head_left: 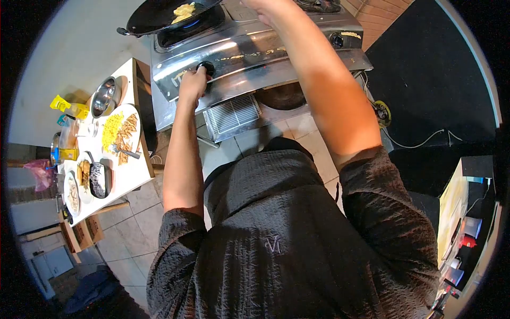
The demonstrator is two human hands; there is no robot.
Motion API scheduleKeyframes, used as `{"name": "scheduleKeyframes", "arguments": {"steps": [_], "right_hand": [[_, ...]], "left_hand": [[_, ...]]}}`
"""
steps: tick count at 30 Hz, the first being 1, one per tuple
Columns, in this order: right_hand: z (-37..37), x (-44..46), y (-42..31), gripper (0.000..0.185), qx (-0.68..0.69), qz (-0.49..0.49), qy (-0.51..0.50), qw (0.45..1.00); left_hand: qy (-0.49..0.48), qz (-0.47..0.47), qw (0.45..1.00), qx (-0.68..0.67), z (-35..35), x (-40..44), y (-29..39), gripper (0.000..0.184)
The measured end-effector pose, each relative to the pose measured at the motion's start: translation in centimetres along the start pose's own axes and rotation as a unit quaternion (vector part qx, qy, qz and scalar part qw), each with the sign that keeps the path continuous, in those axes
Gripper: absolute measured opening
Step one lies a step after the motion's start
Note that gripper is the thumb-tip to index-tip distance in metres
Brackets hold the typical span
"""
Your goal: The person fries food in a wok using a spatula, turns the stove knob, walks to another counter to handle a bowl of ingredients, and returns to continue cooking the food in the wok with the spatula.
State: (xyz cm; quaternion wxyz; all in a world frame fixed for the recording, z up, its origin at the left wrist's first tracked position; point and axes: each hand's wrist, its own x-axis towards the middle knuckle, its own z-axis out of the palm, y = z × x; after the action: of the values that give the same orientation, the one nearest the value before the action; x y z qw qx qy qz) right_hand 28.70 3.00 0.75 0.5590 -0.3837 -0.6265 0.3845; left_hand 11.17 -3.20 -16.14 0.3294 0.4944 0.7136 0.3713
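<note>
My left hand (194, 83) is closed on a black stove knob (205, 68) on the front panel of the steel gas stove (239, 56). Above it, a black wok (150, 20) sits on the left burner, with a lump of yellow food that looks like egg (184, 13) inside. A blue flame (192, 24) shows under the wok. At the top edge, to the right of the wok, my right hand (265, 9) is partly cut off. Its fingers look curled, and what they hold is out of view.
Left of the stove, a white table (125, 173) bears a metal bowl (104, 97), a plate of yellow pieces and brown strips (114, 127) with a fork, a black dish (99, 179) and a yellow packet (71, 108). A wire rack (232, 113) is under the stove. A second knob (336, 39) sits at right.
</note>
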Motion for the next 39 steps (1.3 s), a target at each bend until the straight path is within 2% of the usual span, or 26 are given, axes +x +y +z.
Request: {"name": "scheduleKeyframes", "arguments": {"steps": [10,16,31,33,39], "right_hand": [[0.2,0.3,0.3,0.029,-0.011,0.014,-0.002,1.0],[0.2,0.4,0.4,0.027,-0.026,-0.02,0.003,0.999],[0.3,-0.5,-0.9,0.027,-0.02,0.038,0.002,0.999],[0.3,-0.2,-0.4,0.027,-0.019,-0.005,-0.007,1.0],[-0.1,-0.2,-0.6,0.028,-0.03,0.0,-0.008,1.0]], "left_hand": [[-0.005,-0.022,0.999,-0.028,-0.1,-0.2,0.3,0.04],[-0.016,-0.031,0.999,-0.031,-0.2,-0.3,0.5,0.04],[-0.021,-0.056,0.998,-0.032,-0.2,0.5,-0.3,0.04],[-0.019,-0.052,0.998,-0.035,0.0,0.5,-0.3,0.04],[-0.02,-0.058,0.998,-0.033,-0.8,-1.2,1.1,0.04]]}}
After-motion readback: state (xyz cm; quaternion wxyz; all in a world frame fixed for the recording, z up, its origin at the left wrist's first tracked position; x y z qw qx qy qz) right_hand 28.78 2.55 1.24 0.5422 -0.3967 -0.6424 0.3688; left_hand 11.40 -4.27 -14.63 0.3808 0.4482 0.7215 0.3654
